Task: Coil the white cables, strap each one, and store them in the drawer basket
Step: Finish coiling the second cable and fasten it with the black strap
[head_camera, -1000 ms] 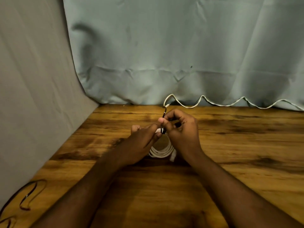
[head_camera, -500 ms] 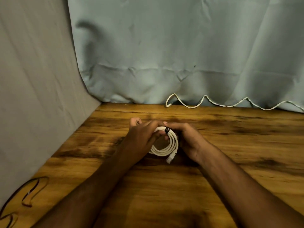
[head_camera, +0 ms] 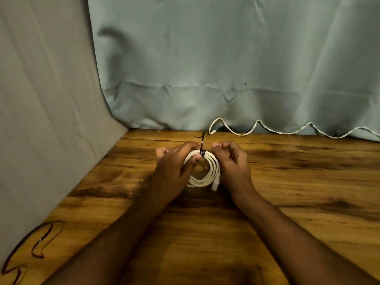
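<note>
Over the wooden table, the left hand grips the coiled white cable; black strap at its 12 o'clock; right hand, fingers curled, touches the coil's 3 o'clock side.

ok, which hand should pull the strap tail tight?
Right. The left hand grips the coil beside the strap, steadying it. The right hand seems to hold nothing, fingers curled just beside the upright tail, so it probably reaches first.

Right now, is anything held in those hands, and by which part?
Left hand grips the coiled white cable at its top, beside the black strap. Right hand seems to steady its right side.
</note>
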Demonstrator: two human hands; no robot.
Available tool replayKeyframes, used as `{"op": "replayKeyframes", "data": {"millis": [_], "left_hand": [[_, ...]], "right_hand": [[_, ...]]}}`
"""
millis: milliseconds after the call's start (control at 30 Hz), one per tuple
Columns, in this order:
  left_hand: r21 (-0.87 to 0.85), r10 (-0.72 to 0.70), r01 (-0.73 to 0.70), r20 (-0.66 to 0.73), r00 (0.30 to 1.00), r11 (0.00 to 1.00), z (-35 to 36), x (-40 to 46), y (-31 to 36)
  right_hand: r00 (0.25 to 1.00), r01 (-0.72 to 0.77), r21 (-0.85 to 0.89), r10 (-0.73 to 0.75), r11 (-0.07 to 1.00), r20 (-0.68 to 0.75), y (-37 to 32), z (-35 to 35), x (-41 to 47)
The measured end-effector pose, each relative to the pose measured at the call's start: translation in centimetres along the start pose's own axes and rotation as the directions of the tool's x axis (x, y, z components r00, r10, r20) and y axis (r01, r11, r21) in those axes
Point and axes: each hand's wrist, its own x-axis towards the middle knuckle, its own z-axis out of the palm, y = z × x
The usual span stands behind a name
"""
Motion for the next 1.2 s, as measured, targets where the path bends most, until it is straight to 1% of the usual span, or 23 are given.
{"op": "replayKeyframes", "data": {"millis": [33, 67, 100, 133, 167, 200, 233, 300, 367, 433, 500, 567, 600, 700, 800, 867, 900, 967, 1000, 1067, 1100, 1133, 1200], "left_hand": [[-0.012, -0.007, 0.007, 0.007, 1.0, 1.0, 0.0, 0.0, -0.1], [-0.018, -0.007, 0.008, 0.014, 1.0, 1.0, -0.1, -0.1, -0.2], [-0.016, -0.002, 0.002, 0.019, 1.0, 1.0, -0.1, -0.1, -0.1], [-0.01, 0.007, -0.006, 0.024, 1.0, 1.0, -0.1, -0.1, 0.0], [-0.003, 0.017, -0.017, 0.027, 0.999, 1.0, -0.1, -0.2, 0.1], [0.003, 0.029, -0.029, 0.027, 0.999, 1.0, 0.0, -0.2, 0.2], [0.006, 0.042, -0.042, 0.024, 0.999, 0.999, 0.0, -0.1, 0.3], [-0.003, 0.072, -0.072, 0.028, 0.997, 0.997, 0.0, -0.1, 0.3], [-0.017, 0.107, -0.106, 0.052, 0.993, 0.994, -0.1, -0.1, 0.3], [-0.041, 0.126, -0.124, 0.058, 0.99, 0.991, -0.2, -0.1, 0.4], [-0.061, 0.131, -0.128, 0.044, 0.99, 0.99, -0.2, -0.1, 0.6], [-0.065, 0.145, -0.142, 0.044, 0.988, 0.988, -0.2, -0.1, 0.8], [-0.06, 0.153, -0.15, 0.054, 0.987, 0.987, -0.2, -0.2, 0.8], [-0.038, 0.172, -0.169, 0.083, 0.982, 0.985, -0.3, -0.2, 0.5], [-0.007, 0.159, -0.159, 0.076, 0.984, 0.987, -0.1, -0.2, 0.7], [0.004, 0.124, -0.124, 0.05, 0.991, 0.992, 0.1, -0.2, 0.8], [0.003, 0.092, -0.092, 0.035, 0.995, 0.996, 0.2, -0.2, 0.7], [-0.004, 0.01, -0.009, 0.018, 1.0, 1.0, 0.4, -0.2, 0.1], [-0.017, -0.043, 0.043, 0.024, 0.999, 0.999, 0.5, -0.2, -0.3], [-0.055, -0.141, 0.143, 0.03, 0.989, 0.988, 0.7, -0.2, -0.9], [-0.082, -0.18, 0.182, 0.035, 0.983, 0.98, 0.8, -0.1, -1.2], [-0.117, -0.213, 0.217, 0.045, 0.976, 0.969, 0.9, -0.1, -1.5], [-0.201, -0.281, 0.295, 0.094, 0.955, 0.934, 1.1, 0.0, -1.9]], "right_hand": [[0.987, 0.157, -0.088, -0.158, 0.984, -0.004, -0.2, -0.1, -0.2], [0.95, 0.307, -0.2, -0.312, 0.93, 0.007, -0.5, -0.2, -0.3], [0.894, 0.436, -0.322, -0.446, 0.841, 0.045, -0.6, -0.4, -0.2], [0.838, 0.528, -0.399, -0.535, 0.75, 0.104, -0.6, -0.6, -0.2], [0.807, 0.573, -0.428, -0.572, 0.699, 0.147, -0.6, -0.5, -0.2], [0.818, 0.562, -0.416, -0.555, 0.715, 0.152, -0.6, -0.4, -0.3], [0.863, 0.498, -0.367, -0.489, 0.786, 0.124, -0.5, -0.1, -0.4], [0.95, 0.311, -0.184, -0.304, 0.932, 0.068, -0.6, 0.3, -0.3], [0.986, 0.164, -0.015, -0.163, 0.986, 0.043, -1.1, 0.1, 0.2], [0.999, -0.01, 0.124, 0.005, 0.992, 0.042, -1.6, -0.5, 0.7], [0.976, -0.208, 0.194, 0.191, 0.959, 0.103, -1.8, -0.6, 0.8], [0.912, -0.399, 0.237, 0.357, 0.886, 0.203, -1.6, -0.7, 0.7], [0.875, -0.468, 0.241, 0.41, 0.85, 0.256, -1.5, -0.7, 0.8], [0.803, -0.549, 0.156, 0.466, 0.821, 0.372, -1.4, -1.1, 0.8], [0.789, -0.555, 0.095, 0.488, 0.826, 0.373, -1.5, -1.1, 0.7], [0.861, -0.464, 0.079, 0.428, 0.882, 0.274, -1.1, -0.6, 0.5], [0.915, -0.366, 0.061, 0.347, 0.928, 0.207, -0.8, -0.4, 0.4], [0.981, -0.099, -0.057, 0.107, 0.994, 0.163, -0.6, 0.0, 0.0], [0.983, 0.033, -0.14, -0.007, 0.99, 0.186, -0.5, 0.0, -0.2], [0.939, 0.278, -0.316, -0.188, 0.907, 0.287, -0.1, -0.3, -0.2], [0.905, 0.386, -0.41, -0.251, 0.826, 0.344, 0.1, -0.3, -0.1], [0.87, 0.472, -0.482, -0.301, 0.738, 0.39, 0.4, -0.3, -0.1], [0.834, 0.551, -0.609, -0.361, 0.57, 0.417, 0.7, -0.2, -0.3]]}}
